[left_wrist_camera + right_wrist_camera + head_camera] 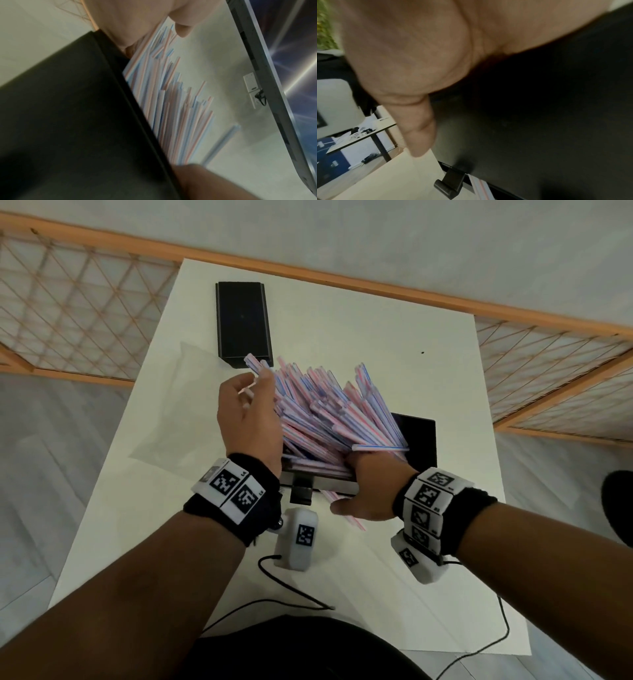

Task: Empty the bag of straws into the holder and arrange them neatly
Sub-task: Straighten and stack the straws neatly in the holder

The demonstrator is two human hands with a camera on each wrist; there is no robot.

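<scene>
A thick bunch of pink-and-blue striped straws [329, 405] [168, 108] stands fanned out in the black holder [418, 440] [68, 121] at the middle of the white table [394, 354]. My left hand [251, 380] cups the bunch's left side, and its fingers [181, 29] curl over the upper ends. My right hand [366, 484] [419, 54] holds the holder's near rim [539, 121]. Its fingers are hidden under the straws and its thumb [419, 135] lies outside. A few straws [352, 520] poke out below the holder. The clear bag [178, 412] lies flat to the left.
A black lid [243, 323] lies at the far left of the table. The holder's latch [301, 491] [450, 182] points toward me. Black cables [291, 587] cross the near part of the table. A wooden lattice rail [85, 313] runs behind it.
</scene>
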